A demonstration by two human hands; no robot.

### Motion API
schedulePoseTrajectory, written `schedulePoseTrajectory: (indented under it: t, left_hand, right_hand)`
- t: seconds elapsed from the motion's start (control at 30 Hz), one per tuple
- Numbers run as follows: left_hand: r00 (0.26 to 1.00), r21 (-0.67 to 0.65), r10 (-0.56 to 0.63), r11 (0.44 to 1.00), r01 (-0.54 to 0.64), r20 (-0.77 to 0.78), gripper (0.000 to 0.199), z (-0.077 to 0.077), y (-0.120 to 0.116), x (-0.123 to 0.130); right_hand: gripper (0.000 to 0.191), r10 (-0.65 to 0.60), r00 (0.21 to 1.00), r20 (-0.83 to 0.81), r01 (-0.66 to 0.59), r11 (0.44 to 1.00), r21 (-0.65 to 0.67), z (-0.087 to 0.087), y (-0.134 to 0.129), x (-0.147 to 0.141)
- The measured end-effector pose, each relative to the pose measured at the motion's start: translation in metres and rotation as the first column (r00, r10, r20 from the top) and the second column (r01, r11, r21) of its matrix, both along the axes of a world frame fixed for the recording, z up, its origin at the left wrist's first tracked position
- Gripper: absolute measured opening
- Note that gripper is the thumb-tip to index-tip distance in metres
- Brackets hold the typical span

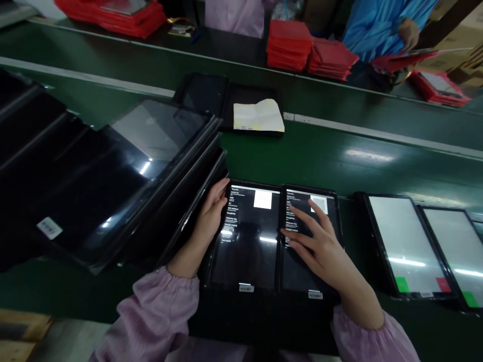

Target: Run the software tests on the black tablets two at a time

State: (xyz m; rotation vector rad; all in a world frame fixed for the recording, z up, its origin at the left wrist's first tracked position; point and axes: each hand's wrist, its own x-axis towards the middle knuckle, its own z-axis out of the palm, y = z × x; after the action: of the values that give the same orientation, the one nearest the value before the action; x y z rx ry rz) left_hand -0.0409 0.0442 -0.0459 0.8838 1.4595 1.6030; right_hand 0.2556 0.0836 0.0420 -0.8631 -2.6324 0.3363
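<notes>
Two black tablets lie side by side on the green belt, each showing a white-text info screen with a QR code. My left hand [211,213] rests open against the left edge of the left tablet [245,251], between it and a leaning row of black tablets [113,171]. My right hand [313,241] lies over the right tablet [302,261], its fingertips touching the glass near the text and QR code. Neither hand grips anything. Pink gathered sleeves cover both forearms.
Two tablets with pale screens and green and red blocks [405,246] lie to the right. Ahead, an open black case [204,95] holds a folded paper [258,115]. Stacked red cases [289,45] sit on a far shelf, beside a co-worker in a blue sleeve [377,30].
</notes>
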Motion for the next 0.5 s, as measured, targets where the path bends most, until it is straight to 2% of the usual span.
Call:
schedulePoseTrajectory:
  t: [0.13,0.27,0.4,0.5]
  left_hand:
    - [1.000,0.008,-0.020,1.000,0.020,0.000,0.049,-0.002,-0.001,-0.003]
    - [0.999,0.015,-0.042,0.999,0.042,-0.010,0.057,-0.004,0.000,-0.002]
    - [0.997,0.015,-0.044,0.999,0.045,-0.057,0.072,-0.004,0.000,0.002]
    - [0.997,0.012,-0.042,0.999,0.043,-0.060,0.068,-0.002,0.000,0.003]
  right_hand:
    - [0.040,-0.130,0.990,-0.060,0.133,0.989,0.065,0.004,0.013,0.020]
    - [0.040,-0.295,0.949,-0.112,0.306,0.946,0.109,0.003,0.024,0.040]
    - [0.037,-0.332,0.936,-0.119,0.348,0.926,0.147,-0.006,0.025,0.046]
    - [0.037,-0.340,0.933,-0.116,0.355,0.922,0.157,-0.014,0.023,0.044]
